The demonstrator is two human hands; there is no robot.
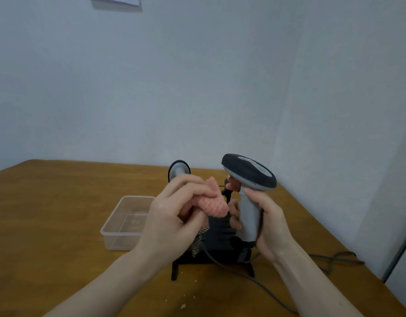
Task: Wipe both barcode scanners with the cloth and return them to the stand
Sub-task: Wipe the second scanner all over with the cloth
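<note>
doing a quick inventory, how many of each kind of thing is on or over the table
barcode scanners: 2 (one held, one behind the left hand)
cloth: 1
stand: 1
clear plastic container: 1
total: 5

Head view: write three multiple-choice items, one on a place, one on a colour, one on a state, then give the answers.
1. Where is the clear plastic tub?
A. left of the stand
B. right of it
C. on top of it

2. What colour is the cloth?
A. blue
B. pink
C. green

3. What does the right hand do?
A. lies flat on the table
B. grips the held scanner by its handle
C. holds the cloth

Answers: 1 A, the tub sits left of the black stand. 2 B, pink cloth bunched in the left hand. 3 B, fingers wrap the grey handle.
</note>
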